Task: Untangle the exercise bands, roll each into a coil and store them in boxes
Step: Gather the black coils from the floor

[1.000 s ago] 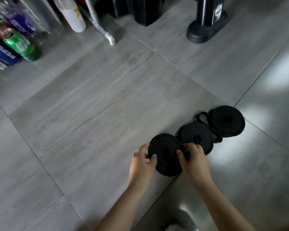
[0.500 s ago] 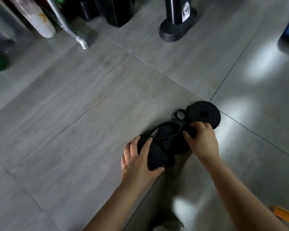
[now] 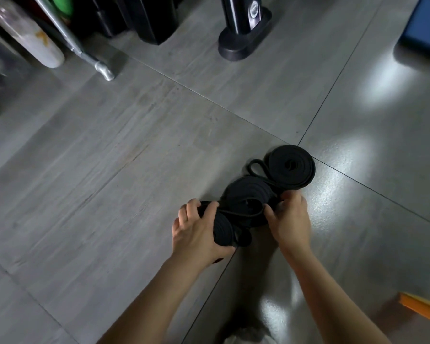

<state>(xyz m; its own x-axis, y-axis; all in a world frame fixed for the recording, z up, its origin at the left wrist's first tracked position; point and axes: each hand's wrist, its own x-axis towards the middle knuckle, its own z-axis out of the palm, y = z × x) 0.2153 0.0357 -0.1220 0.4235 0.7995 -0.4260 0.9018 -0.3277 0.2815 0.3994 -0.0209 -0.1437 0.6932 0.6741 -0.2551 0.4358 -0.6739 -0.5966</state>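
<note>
Coil (image 3: pixel 223 228) on edge in curled left grip (image 3: pixel 196 232), right grip (image 3: pixel 291 219) pinching middle coil (image 3: pixel 246 193)

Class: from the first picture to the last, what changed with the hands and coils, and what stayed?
The left hand tipped the near coil on edge. The right hand let it go, moved forward and gripped the middle coil. The far coil stayed on the floor.

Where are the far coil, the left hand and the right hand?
far coil (image 3: pixel 291 170), head view: its flat top
left hand (image 3: pixel 196 232), head view: its back
right hand (image 3: pixel 292 219), head view: its back
</note>
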